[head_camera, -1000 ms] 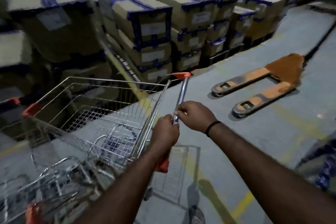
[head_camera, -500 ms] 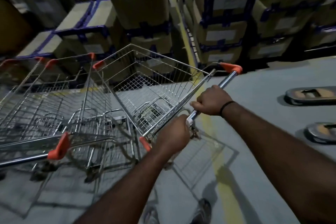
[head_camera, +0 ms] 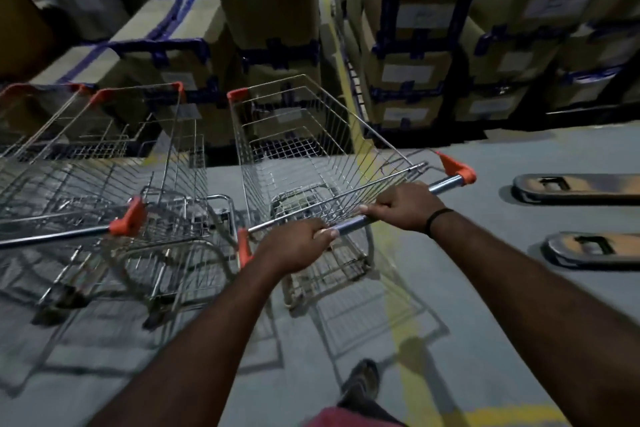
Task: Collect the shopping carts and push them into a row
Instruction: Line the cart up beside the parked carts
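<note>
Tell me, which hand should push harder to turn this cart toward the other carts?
Probably the right hand: it holds the handle farther from the parked carts, so pushing there swings the cart toward them.

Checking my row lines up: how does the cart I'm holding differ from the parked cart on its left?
The left hand and right hand grip the held cart by its handle; nobody touches the parked cart. The held cart stands at the yellow floor line; the parked cart stands left of it. Both are empty wire carts with orange trim.

right wrist: black band (head_camera: 437, 220) | shoe (head_camera: 363, 381): dark | garment (head_camera: 341, 419): reddish
</note>
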### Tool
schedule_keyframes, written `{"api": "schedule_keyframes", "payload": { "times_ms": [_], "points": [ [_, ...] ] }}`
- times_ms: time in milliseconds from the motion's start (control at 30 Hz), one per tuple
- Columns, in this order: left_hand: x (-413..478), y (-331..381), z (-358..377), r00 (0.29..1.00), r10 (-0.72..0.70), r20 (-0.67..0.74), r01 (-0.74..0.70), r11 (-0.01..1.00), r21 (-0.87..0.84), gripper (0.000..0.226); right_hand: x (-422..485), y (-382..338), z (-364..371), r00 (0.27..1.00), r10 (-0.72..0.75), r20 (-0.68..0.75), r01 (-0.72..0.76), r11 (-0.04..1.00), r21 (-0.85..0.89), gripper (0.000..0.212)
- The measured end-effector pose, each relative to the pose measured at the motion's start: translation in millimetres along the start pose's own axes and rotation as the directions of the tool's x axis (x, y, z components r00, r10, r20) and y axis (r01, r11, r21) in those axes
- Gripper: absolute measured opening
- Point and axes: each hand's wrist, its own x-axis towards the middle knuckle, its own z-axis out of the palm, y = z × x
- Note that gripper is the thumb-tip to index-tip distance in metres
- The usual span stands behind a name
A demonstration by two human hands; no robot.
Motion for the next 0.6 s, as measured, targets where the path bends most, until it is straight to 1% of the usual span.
{"api": "schedule_keyframes", "payload": {
  "times_ms": [67, 133, 200, 267, 333, 433, 533, 600],
  "points": [
    [-18, -4, -2, 0.999, -0.031, -0.01, 0.032, 0.996, 0.085, 0.056, -20, 2, 1, 0.999, 0.039, -0.021, -0.039, 0.999, -0.011, 0.074],
    [-36, -11, -5, 0.996, -0.084, -0.018, 0.086, 0.981, 0.176, 0.071, -42, 7, 4, 0.994, 0.08, -0.072, -0.084, 0.995, -0.047, 0.083],
    [-51, -19, -5, 0.993, -0.111, -0.036, 0.117, 0.962, 0.245, 0.086, -62, 7, 8, 0.987, 0.126, -0.097, -0.135, 0.987, -0.091, 0.079],
    [-60, -27, -3, 0.993, -0.109, -0.052, 0.119, 0.95, 0.289, 0.097, -75, 2, 13, 0.982, 0.174, -0.069, -0.182, 0.976, -0.121, 0.074],
    [-66, -31, 0, 0.993, -0.102, -0.056, 0.114, 0.942, 0.316, 0.101, -84, -3, 15, 0.98, 0.197, -0.034, -0.2, 0.973, -0.115, 0.079],
    [-74, -31, 2, 0.994, -0.103, -0.04, 0.111, 0.94, 0.322, 0.105, -96, -7, 15, 0.981, 0.192, -0.005, -0.192, 0.98, -0.054, 0.084],
    [-81, -31, 1, 0.995, -0.099, -0.026, 0.102, 0.938, 0.331, 0.098, -106, -14, 12, 0.983, 0.183, 0.025, -0.182, 0.983, -0.023, 0.08],
    [-87, -31, 4, 0.995, -0.099, -0.031, 0.103, 0.934, 0.343, 0.1, -112, -17, 12, 0.986, 0.166, 0.032, -0.165, 0.986, -0.023, 0.073]
  ]
}}
